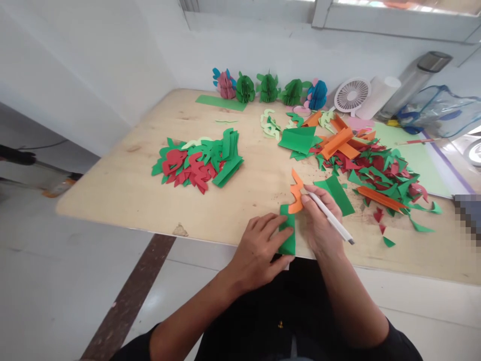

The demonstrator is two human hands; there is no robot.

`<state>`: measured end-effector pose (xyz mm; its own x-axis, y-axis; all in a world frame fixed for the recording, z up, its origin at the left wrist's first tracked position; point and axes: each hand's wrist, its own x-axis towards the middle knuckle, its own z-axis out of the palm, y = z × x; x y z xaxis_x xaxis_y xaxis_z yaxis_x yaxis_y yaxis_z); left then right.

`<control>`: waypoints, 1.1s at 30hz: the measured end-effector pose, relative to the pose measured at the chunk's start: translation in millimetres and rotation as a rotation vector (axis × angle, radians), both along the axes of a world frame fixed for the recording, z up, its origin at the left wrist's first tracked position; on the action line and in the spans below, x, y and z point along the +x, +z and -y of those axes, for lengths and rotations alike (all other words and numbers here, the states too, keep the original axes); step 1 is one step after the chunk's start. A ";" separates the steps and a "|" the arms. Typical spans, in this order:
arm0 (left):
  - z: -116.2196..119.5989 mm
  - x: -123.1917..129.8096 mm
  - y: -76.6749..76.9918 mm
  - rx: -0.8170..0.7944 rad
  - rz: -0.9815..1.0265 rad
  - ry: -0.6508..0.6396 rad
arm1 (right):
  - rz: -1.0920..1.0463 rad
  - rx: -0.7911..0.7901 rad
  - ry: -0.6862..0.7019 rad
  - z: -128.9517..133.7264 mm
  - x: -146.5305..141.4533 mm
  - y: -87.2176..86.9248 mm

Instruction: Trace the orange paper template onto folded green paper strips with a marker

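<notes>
My left hand [259,245] lies with its fingers stretched over a folded strip of green paper [288,240] at the table's front edge, the thumb by the strip's lower end. In my closed right hand [321,215] are a white pen [330,215], slanting across the fingers with its dark end toward lower right, and an orange paper cut-out [296,195] with a wavy edge. The cut-out's lower end overlaps the top of the green strip. Just right of this hand lies a folded green paper piece [335,194].
Red and green cut-outs [195,163] are piled at left. Paper scraps [387,173] heap up at right among folded orange strips [340,143]. Along the wall stand several honeycomb paper figures [268,89], a small white fan [352,95], a steel bottle [413,80] and a clear bag [443,110].
</notes>
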<state>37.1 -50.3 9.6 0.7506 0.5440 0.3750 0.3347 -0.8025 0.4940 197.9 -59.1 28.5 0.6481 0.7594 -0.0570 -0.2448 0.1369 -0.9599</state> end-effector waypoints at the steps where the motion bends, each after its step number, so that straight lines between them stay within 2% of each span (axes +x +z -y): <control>1: 0.7 0.2 -1.0 0.021 -0.014 -0.019 | 0.022 -0.008 -0.026 5.4 3.2 1.1; 5: -4.3 3.6 -4.2 0.093 -0.068 -0.025 | 0.168 -0.063 -0.088 27.7 12.5 1.4; 12: -14.8 17.5 -8.4 0.142 -0.040 0.029 | 0.508 -0.198 -0.067 50.2 17.6 -9.9; 19: -19.3 8.7 -10.2 0.051 0.060 0.006 | 0.745 -0.325 0.043 42.6 9.6 -8.8; 25: -32.0 4.9 -5.9 0.002 -0.028 -0.040 | 0.965 -0.347 0.068 31.8 3.6 -19.5; 29: -34.4 6.3 -5.1 0.000 -0.035 -0.053 | 1.139 -0.328 0.059 34.8 2.6 -24.9; 33: -37.2 7.5 -6.8 0.007 -0.029 -0.095 | 1.312 -0.238 0.000 41.7 3.3 -26.8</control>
